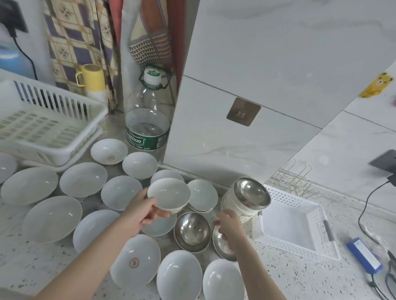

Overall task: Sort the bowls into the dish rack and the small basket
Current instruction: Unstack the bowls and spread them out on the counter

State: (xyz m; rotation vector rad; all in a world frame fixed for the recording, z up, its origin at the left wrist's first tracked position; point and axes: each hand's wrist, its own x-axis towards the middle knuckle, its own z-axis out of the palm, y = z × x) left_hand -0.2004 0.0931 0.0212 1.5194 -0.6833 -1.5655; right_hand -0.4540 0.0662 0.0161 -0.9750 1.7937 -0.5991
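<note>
Several white bowls lie spread over the speckled counter (288, 287). My left hand (143, 209) grips a small white bowl (168, 194) by its near rim and holds it above the others. My right hand (229, 226) hovers with relaxed fingers over a steel bowl (223, 246), beside another steel bowl (192, 230). A tilted stack of bowls topped by a steel one (247, 196) leans against the small white basket (302, 229). The white dish rack (43, 119) stands at the far left and holds nothing.
A large water bottle (148, 116) stands behind the bowls beside a tiled pillar. A yellow mug (91, 77) sits behind the rack. A blue box (365, 254) and black cables lie right of the basket. A wire rack (291, 179) stands behind it.
</note>
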